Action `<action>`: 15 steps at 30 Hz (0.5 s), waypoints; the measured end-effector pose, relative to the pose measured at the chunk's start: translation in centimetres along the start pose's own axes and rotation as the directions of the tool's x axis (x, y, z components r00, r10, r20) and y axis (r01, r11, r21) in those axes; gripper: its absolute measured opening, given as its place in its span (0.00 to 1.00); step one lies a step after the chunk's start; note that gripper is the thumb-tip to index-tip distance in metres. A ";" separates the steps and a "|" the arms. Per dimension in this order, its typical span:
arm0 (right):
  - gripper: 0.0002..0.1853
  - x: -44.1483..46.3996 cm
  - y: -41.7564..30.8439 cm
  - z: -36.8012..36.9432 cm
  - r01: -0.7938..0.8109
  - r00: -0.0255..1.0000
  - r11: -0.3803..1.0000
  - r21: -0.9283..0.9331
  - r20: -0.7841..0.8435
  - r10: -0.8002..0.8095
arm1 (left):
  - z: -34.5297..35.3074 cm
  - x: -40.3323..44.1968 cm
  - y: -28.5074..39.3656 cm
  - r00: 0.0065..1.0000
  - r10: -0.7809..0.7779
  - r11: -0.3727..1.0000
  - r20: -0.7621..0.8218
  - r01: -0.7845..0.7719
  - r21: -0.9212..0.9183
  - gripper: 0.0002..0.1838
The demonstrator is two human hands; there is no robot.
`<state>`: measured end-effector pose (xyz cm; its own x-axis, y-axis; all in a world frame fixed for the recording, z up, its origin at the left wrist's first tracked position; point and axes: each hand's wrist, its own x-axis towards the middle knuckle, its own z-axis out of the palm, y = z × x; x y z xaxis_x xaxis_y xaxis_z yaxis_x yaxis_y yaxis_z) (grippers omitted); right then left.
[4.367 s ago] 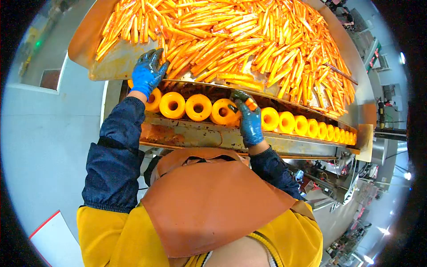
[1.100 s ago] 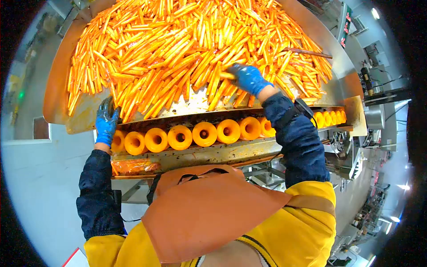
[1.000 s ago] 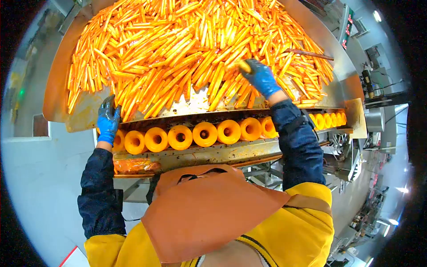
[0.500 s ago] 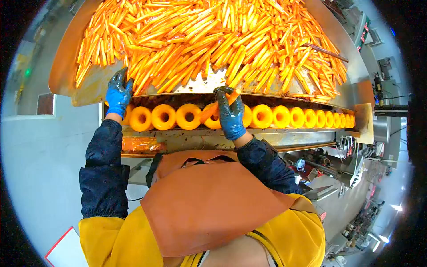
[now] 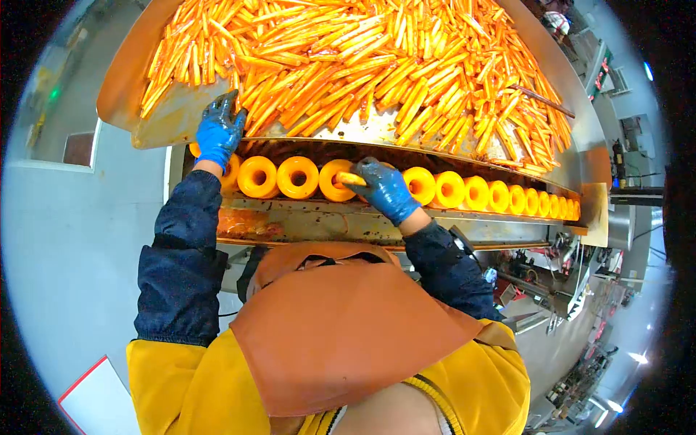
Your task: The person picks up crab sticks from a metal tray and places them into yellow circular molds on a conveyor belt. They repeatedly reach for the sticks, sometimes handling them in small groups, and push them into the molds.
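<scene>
My right hand (image 5: 388, 190), in a dark-smeared blue glove, is closed round an orange stick (image 5: 351, 178). The stick's end points left, at the hole of an orange ring-shaped cup (image 5: 335, 190); whether it has entered cannot be told. My left hand (image 5: 220, 133), also in a stained blue glove, is at the tray's near left edge with its fingers apart. Its fingertips are beside the heap of long orange sticks (image 5: 319, 69), which look wet and glossy. I see nothing held in it.
A metal tray (image 5: 163, 119) bears the heap, and a dark rod (image 5: 544, 100) lies across its right side. Below runs a row of several orange cups (image 5: 449, 190) along a metal ledge (image 5: 326, 221). Machinery (image 5: 540, 275) stands at the right.
My right hand has turned and lowered the stick from a slanted hold to nearly level at a cup's hole. My left hand stays by the heap. The whole view has shifted slightly.
</scene>
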<state>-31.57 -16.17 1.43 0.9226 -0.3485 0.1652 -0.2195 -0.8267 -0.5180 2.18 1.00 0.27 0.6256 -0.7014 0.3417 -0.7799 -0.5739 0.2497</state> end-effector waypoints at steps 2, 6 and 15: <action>0.15 -1.1 2.7 1.6 0.224 0.973 0.972 -0.065 0.078 -0.219 | -0.6 -0.1 0.5 1.000 -0.006 0.999 0.013 0.007 -0.033 0.26; 0.16 -0.9 1.6 -3.2 0.049 0.974 0.993 -0.107 0.226 -0.023 | -1.1 -0.4 1.1 0.999 -0.035 0.999 0.006 0.036 -0.018 0.24; 0.13 -1.7 -0.2 -8.8 -0.014 0.999 0.966 -0.259 0.027 0.021 | -1.2 -0.2 1.2 0.999 -0.029 1.000 0.016 0.028 0.013 0.24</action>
<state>-35.89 -19.29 8.63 0.9258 -0.3543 0.1318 -0.3070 -0.9081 -0.2848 1.09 0.99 1.59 0.6479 -0.6914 0.3197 -0.7615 -0.5992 0.2472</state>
